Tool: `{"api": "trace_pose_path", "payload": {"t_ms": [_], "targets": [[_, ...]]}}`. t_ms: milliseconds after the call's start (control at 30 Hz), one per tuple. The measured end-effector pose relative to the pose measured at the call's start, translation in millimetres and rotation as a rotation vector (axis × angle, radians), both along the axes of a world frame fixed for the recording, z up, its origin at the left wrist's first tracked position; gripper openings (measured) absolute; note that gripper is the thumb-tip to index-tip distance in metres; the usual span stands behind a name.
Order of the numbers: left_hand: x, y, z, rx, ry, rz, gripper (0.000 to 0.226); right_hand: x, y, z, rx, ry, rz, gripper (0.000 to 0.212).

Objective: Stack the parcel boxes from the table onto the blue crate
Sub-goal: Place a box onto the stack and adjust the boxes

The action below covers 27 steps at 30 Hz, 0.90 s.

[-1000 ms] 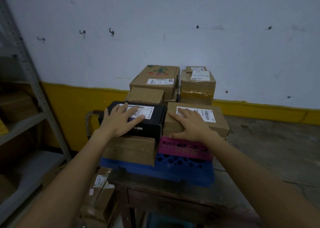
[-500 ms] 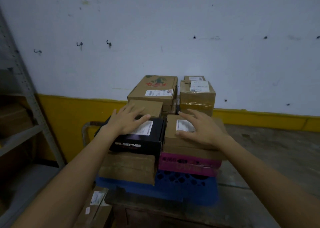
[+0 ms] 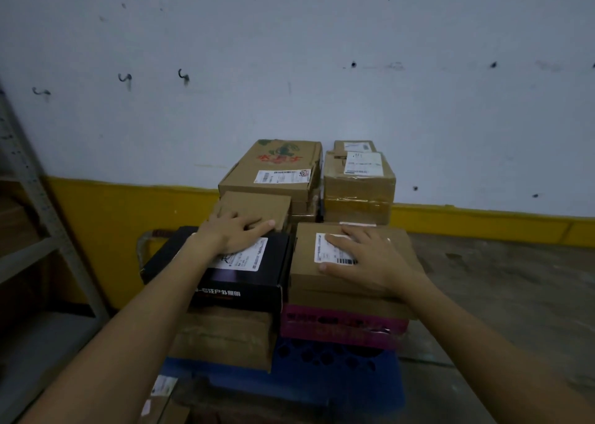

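Since the earlier frame, the left hand (image 3: pixel 233 233) has slid farther across the black box (image 3: pixel 244 282), and its straight fingers now touch the small brown box (image 3: pixel 257 206) just behind. The right hand (image 3: pixel 363 259) lies flat, fingers spread, on the labelled brown box (image 3: pixel 306 272). Neither hand grips anything. The black box rests on a plain brown box (image 3: pixel 225 336), and the labelled box rests on a pink box (image 3: pixel 341 325). Both lower boxes stand side by side on the blue crate (image 3: pixel 338 369). Two taller cartons (image 3: pixel 277 166) stand at the far side, near the wall.
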State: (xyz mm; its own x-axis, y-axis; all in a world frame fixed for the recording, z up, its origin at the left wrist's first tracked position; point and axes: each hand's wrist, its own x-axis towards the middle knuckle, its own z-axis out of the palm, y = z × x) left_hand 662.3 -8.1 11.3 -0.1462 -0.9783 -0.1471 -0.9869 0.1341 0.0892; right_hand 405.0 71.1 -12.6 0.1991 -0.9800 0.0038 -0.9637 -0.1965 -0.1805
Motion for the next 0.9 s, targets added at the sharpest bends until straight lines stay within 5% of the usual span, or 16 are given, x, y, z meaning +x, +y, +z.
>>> {"api": "trace_pose_path", "payload": {"t_ms": [333, 700, 900], "targets": [[-10.5, 5.1, 12.9, -0.072, -0.008, 0.002, 0.068, -2.3, -3.7, 10.7, 0.002, -0.047, -0.019, 0.076], [-60.9, -62.4, 61.0, -0.317, 0.025, -0.098, 0.062, -34.6, -83.7, 75.4, -0.334, -0.101, -0.129, 0.079], [-52.8, -113.5, 48.3, -0.233, -0.039, -0.022, 0.074, -43.6, -125.0, 70.2, -0.095, 0.045, -0.239, 0.091]]}}
